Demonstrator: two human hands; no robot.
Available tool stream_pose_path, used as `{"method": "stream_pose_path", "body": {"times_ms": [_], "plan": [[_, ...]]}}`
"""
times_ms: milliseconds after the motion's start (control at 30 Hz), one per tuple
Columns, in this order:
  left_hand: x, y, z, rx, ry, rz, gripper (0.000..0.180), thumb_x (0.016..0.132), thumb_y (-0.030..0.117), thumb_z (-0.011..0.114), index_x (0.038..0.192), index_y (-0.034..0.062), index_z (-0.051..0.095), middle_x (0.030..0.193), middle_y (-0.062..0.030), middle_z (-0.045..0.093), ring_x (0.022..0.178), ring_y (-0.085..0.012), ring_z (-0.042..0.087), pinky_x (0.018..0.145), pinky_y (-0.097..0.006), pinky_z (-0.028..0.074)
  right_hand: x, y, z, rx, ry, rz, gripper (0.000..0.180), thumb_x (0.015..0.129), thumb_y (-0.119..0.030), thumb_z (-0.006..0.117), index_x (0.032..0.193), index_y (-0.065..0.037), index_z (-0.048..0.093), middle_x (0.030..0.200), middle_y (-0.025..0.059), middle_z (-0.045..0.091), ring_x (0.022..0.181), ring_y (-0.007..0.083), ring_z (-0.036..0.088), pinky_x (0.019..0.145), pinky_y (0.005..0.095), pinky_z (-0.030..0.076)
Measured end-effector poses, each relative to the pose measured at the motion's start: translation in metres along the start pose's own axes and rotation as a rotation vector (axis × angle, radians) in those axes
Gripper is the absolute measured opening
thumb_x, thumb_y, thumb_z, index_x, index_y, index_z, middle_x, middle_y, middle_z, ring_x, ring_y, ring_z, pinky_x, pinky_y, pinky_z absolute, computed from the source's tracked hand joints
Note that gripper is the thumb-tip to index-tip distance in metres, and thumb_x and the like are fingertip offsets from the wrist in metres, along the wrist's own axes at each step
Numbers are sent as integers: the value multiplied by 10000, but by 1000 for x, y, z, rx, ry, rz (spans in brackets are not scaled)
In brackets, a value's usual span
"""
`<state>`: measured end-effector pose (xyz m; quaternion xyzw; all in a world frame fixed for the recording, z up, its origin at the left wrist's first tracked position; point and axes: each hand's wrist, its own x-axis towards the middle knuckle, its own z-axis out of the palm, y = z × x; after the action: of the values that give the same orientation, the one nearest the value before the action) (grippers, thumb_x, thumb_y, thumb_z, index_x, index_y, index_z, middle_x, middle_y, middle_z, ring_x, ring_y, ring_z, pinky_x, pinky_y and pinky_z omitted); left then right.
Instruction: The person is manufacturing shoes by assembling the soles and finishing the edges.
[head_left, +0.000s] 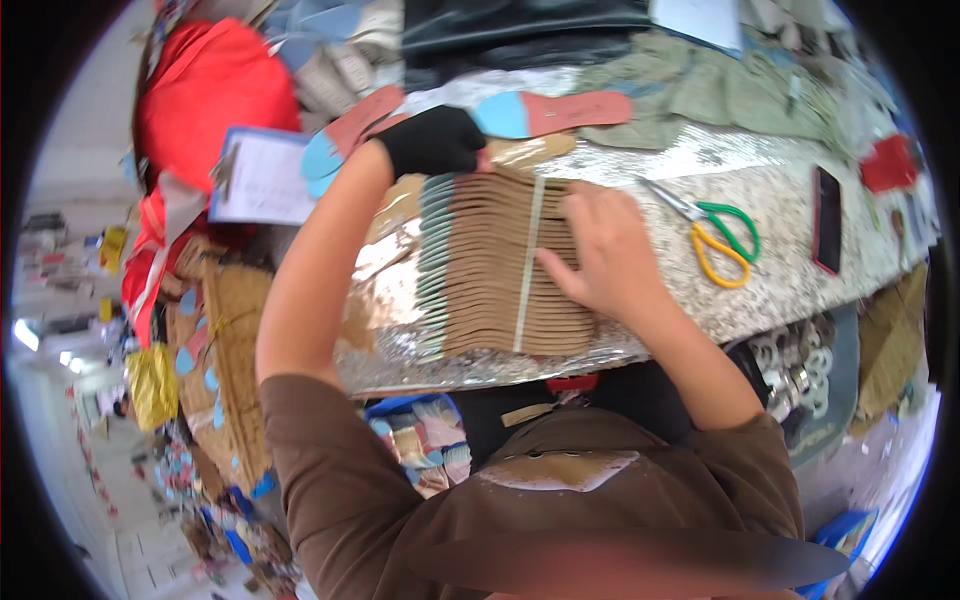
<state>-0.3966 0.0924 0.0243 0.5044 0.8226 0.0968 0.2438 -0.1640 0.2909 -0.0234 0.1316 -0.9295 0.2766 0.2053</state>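
Nearest me, a stack of brown, green-ended pieces [490, 270] lay on the worktop [780, 280], a pale strip [530, 265] crossing it from near to far. My bare right hand [605, 250] rested unclenched on its right side — thumb apart from the fingers. Scissors [715, 235] and a dark phone [827, 220] lay farther right. My black-gloved left hand [435, 140] was at the stack's far edge; whether its hidden fingertips gripped, I could not tell. Beyond lay a pink-and-blue insole [570, 112] — then green cloth [700, 90] and a black sheet [520, 35].
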Motion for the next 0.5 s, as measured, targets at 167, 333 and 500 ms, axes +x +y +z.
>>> {"method": "stream_pose_path", "body": {"times_ms": [167,333,500], "plan": [[-22,18,3,80,48,-154,278,792,272,772,899,16,754,905,-183,713,875,-352,682,806,-420,537,2,-3,13,57,11,1,502,772,-340,774,1071,0,558,1214,214,592,1140,371,558,1003,474,421],[-12,14,4,70,71,-163,268,793,269,758,905,25,755,930,-180,713,906,-348,684,823,-407,541,-5,0,10,59,73,5,488,781,-357,772,1066,-19,565,1226,188,608,1144,357,565,1008,468,418],[-7,5,5,28,80,-89,359,836,298,770,940,-43,722,921,-210,710,855,-297,688,787,-365,527,-7,3,11,45,58,17,509,768,-365,776,1065,-4,576,1221,179,613,1163,328,569,1019,446,411]]}}
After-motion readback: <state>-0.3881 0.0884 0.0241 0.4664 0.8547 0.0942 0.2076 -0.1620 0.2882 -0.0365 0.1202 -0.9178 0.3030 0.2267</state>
